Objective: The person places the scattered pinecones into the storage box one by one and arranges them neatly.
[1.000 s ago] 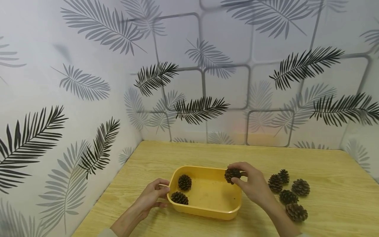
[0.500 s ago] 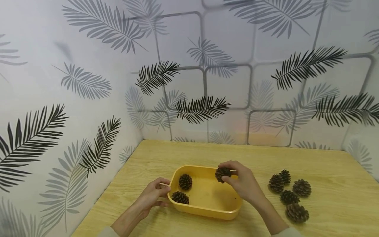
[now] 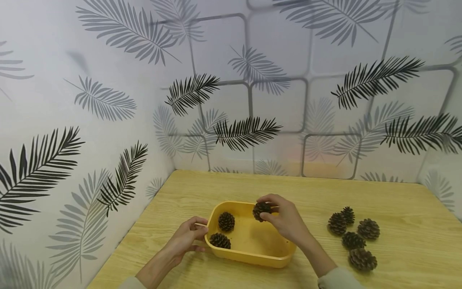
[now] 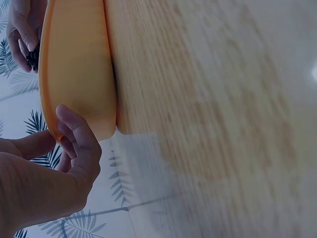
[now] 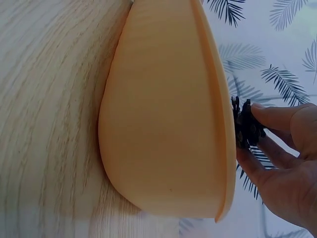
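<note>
Head view: held pine cone (image 3: 260, 211) above a yellow tub (image 3: 252, 259)

Left of the left grip, a white wall (image 3: 144, 80) has gray and black leaves on it. The left grip (image 3: 185, 239) pinches the end of the tub at the rim. Just right of that grip, inside the tub, sit a back pine cone (image 3: 226, 221) and a front pine cone (image 3: 219, 241), near each other. Next comes the right grip (image 3: 283, 218). It pinches the held pine cone, which is at its left side, up over the tub. A pale sleeve (image 3: 337, 279) is below that grip. Right of the right grip, five loose pine cones (image 3: 353, 240) lie bunched on the table (image 3: 404, 208), apart from the tub.
</note>
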A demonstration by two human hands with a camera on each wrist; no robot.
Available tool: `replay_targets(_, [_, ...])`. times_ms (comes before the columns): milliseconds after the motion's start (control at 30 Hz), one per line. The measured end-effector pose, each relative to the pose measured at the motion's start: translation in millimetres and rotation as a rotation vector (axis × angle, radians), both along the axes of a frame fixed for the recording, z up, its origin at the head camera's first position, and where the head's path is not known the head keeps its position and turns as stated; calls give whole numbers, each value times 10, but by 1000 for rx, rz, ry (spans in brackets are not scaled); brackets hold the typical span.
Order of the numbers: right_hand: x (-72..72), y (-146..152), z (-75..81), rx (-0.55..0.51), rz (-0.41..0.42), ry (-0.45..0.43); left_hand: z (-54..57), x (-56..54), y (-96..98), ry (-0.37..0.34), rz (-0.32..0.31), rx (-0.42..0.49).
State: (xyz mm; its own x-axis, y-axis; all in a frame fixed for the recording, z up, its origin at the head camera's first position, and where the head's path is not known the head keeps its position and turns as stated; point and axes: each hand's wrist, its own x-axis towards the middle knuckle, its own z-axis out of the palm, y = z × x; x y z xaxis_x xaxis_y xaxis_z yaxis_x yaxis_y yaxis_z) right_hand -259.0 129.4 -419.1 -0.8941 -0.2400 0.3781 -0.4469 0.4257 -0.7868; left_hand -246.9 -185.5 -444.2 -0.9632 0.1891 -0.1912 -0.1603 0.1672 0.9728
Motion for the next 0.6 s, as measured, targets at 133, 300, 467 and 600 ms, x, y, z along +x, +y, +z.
replay_targets(133, [-45, -58, -10, 12, -9, -23, -6, 0, -4, 5, 2, -2])
replay_targets(300, [-99, -143, -26, 10, -9, -63, 4, -11, -11, 8, 1, 1])
replay_targets(467, [-153, -237, -54, 42, -9, -59, 11, -10, -6, 5, 2, 3])
replay_targets(600, [-172, -307, -72, 67, 4, -55, 3, 5, -6, 4, -2, 3])
